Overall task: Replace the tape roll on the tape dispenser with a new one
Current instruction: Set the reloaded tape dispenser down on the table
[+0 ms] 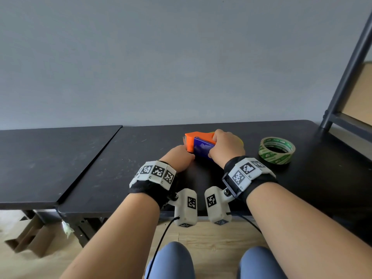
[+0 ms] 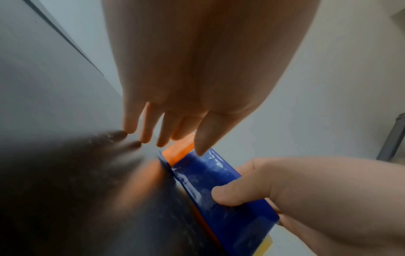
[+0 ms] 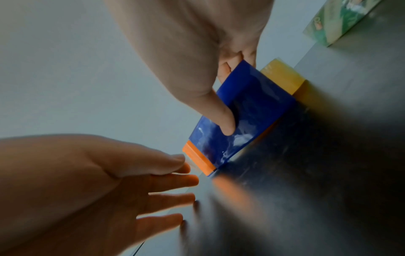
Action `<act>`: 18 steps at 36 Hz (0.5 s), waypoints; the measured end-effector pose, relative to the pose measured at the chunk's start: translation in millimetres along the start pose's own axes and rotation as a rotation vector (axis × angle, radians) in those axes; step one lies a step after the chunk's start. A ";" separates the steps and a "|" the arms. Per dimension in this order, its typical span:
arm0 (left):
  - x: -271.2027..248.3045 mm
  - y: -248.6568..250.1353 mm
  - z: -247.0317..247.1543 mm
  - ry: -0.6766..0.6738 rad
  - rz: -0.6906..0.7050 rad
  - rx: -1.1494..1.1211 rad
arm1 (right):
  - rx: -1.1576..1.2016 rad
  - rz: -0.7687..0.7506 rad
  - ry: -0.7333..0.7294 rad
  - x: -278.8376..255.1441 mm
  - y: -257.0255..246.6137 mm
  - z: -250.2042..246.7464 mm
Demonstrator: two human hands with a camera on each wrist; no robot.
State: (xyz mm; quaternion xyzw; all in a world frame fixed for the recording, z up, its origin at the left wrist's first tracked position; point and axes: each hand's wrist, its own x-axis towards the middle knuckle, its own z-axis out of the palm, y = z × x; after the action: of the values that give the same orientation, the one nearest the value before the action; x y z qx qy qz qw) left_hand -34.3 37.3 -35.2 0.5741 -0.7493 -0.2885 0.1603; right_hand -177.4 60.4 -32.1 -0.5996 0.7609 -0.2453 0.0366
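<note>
An orange and blue tape dispenser (image 1: 199, 147) (image 2: 208, 173) (image 3: 245, 107) lies on the black table (image 1: 141, 158). A yellow piece (image 3: 282, 78) shows at its far end. My right hand (image 1: 227, 146) (image 3: 225, 121) grips the dispenser from above, thumb pressed on the blue side. My left hand (image 1: 179, 158) (image 2: 153, 133) lies at the orange end with straight fingers. Its fingertips touch the table and its thumb reaches the blue side. A green-printed tape roll (image 1: 276, 151) (image 3: 337, 22) lies flat to the right of my right hand.
A second black tabletop (image 1: 50, 162) adjoins on the left, with a seam between the two. A dark metal shelf frame (image 1: 342, 87) stands at the back right corner. A grey wall runs behind the table. Cardboard (image 1: 26, 238) lies on the floor at the lower left.
</note>
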 end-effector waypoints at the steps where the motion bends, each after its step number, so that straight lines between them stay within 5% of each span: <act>1: -0.6 0.6 0.3 -0.009 -0.001 0.029 | -0.001 0.004 0.005 0.3 0.0 0.8; 18: -4.4 -5.3 -7.0 0.231 -0.017 -0.108 | 0.110 0.000 -0.015 4.4 5.2 4.0</act>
State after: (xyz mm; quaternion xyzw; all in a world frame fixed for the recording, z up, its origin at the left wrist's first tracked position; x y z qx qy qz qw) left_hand -24.9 38.9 -32.5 0.6004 -0.7043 -0.2618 0.2736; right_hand -181.8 55.8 -36.8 -0.5984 0.7460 -0.2823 0.0752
